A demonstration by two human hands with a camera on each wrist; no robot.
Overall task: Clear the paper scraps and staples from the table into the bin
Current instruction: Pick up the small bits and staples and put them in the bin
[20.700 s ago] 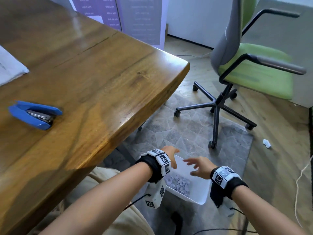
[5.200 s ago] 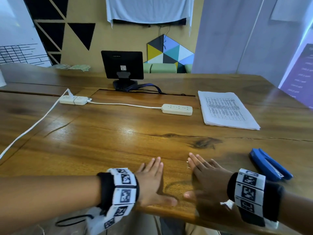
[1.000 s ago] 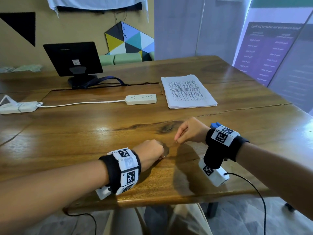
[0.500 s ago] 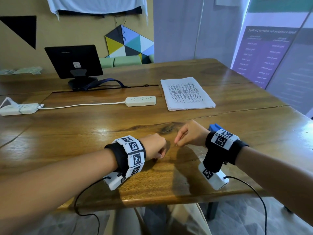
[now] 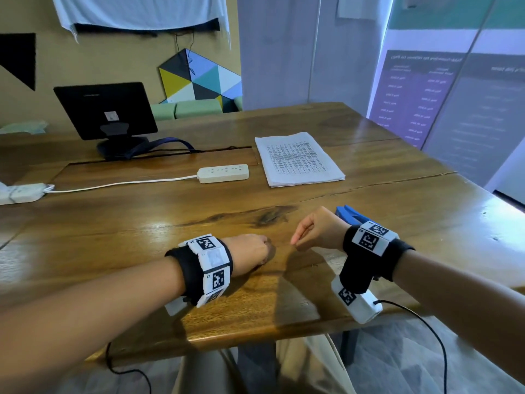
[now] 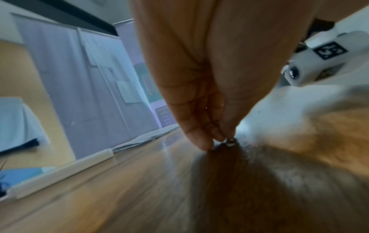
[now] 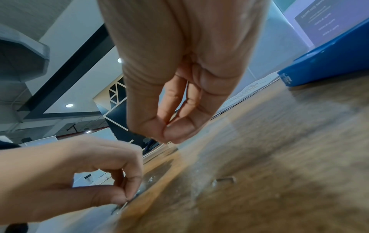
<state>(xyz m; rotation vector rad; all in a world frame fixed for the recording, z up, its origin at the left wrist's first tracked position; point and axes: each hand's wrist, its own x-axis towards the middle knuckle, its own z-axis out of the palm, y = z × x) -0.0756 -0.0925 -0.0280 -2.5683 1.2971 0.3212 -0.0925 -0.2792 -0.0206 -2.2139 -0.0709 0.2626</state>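
My left hand [image 5: 265,250] rests at the near middle of the wooden table [image 5: 142,237], its fingers curled down. Thumb and forefinger pinch a small metal staple [image 6: 230,141] right at the surface; this left hand [image 7: 127,199] also shows low in the right wrist view. My right hand [image 5: 294,241] hovers just above the table to its right. Its thumb and forefinger tips [image 7: 165,136] are pressed together as on a staple, with only a faint glint showing there. One loose staple [image 7: 225,180] lies on the wood under the right hand. The bin is out of view.
A blue stapler [image 5: 348,213] lies just behind my right wrist. Farther back are a stack of printed sheets [image 5: 298,160], a white power strip [image 5: 223,173] with its cord, and a black monitor [image 5: 105,109]. The table's near edge runs just below my wrists.
My left hand has slid a little forward and right, toward the right hand, with its fingertips down on the wood. The right hand has kept its pinch and hardly moved.
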